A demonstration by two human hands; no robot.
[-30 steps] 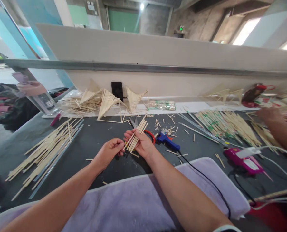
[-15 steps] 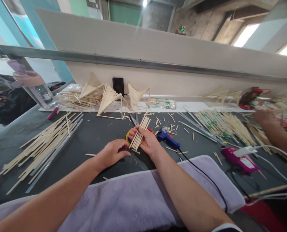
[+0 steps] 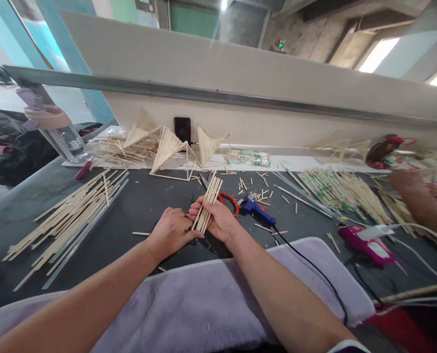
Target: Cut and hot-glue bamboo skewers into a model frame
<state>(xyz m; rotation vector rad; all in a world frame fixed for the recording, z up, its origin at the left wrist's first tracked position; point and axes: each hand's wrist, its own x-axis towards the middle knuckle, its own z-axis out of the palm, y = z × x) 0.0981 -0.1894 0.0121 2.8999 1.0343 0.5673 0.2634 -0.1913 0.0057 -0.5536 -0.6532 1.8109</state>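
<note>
My right hand (image 3: 220, 220) is closed round a small bundle of thin wooden sticks (image 3: 212, 193), held at a slant with the upper ends fanned a little. At the bundle's lower ends is my left hand (image 3: 172, 229), its fingers curled and its thumb against the stick ends. Behind the bundle lies a pair of scissors with red handles (image 3: 230, 197), partly hidden by the sticks and my right hand. A blue glue gun (image 3: 258, 211) rests just to the right, and short cut stick pieces (image 3: 264, 193) are scattered around it.
Long sticks (image 3: 71, 215) and clear strips lie at left. Stick models (image 3: 168, 149) stand at the back near a black phone (image 3: 182, 130). A pink glue gun (image 3: 367, 243), packed sticks (image 3: 336, 189) and another person's arm (image 3: 417, 198) are at right. A lilac cloth (image 3: 203, 304) covers the front edge.
My left hand has closed in on the lower ends of the stick bundle. My right hand has drawn the bundle slightly left and down, showing more of the red scissor handle.
</note>
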